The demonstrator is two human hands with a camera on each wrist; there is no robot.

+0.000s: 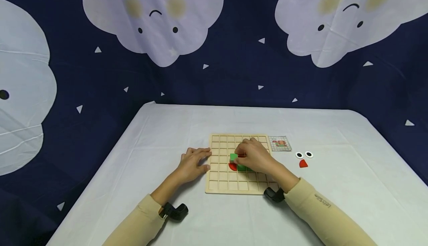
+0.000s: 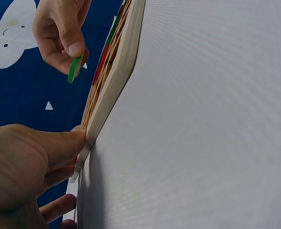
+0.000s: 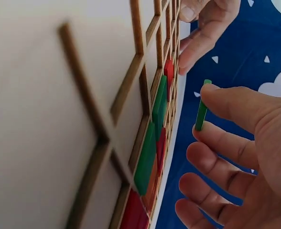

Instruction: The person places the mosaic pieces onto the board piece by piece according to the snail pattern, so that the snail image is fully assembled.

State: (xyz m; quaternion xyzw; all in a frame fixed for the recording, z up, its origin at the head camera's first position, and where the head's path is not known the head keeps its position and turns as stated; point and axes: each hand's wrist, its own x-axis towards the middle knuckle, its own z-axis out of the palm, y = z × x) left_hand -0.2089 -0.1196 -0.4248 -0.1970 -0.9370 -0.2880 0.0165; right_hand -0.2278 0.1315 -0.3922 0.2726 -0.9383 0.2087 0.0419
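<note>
Between thumb and index finger, my right hand (image 1: pixel 255 157) pinches a thin green square tile (image 3: pixel 203 106), held just above the wooden grid board (image 1: pixel 220 184). Its other fingers are loosely bent in the right wrist view. Below the tile, a red rounded piece (image 1: pixel 232 167) and green pieces (image 3: pixel 159 107) lie in the grid cells, with more red pieces (image 3: pixel 133 212) and an orange one (image 3: pixel 150 188) close by. The right hand partly hides these in the head view. My left hand (image 1: pixel 192 166) touches the board's left edge, thumb and fingers spread apart.
Beside the board's upper right corner lies a small gridded picture card (image 1: pixel 280 143). Farther right are two white eye discs (image 1: pixel 299 155) and a red rounded wedge piece (image 1: pixel 303 163). A white cloth (image 1: pixel 180 123) covers the table, with a dark blue cloud-print curtain (image 1: pixel 240 78) behind.
</note>
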